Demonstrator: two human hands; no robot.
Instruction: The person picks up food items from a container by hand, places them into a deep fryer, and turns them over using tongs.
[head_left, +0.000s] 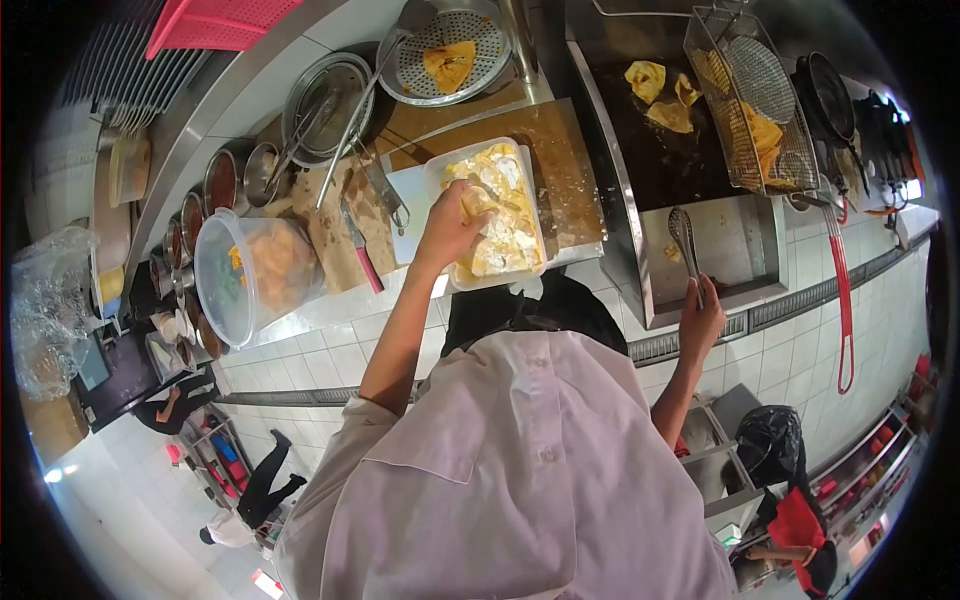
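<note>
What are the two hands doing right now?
Left hand: closed on a piece of pale dough over the white tray.
Right hand: closed around the handle of metal tongs.

Steel counter (330, 310) carrying a tub (255, 275) at nine o'clock, a tray (500, 215) centre, bowls (325, 95) at eleven.

At frame center, the left hand (447, 232) gripped dough (478, 203) over a tray (437, 170); the right hand (700, 325) held tongs (685, 240).
</note>
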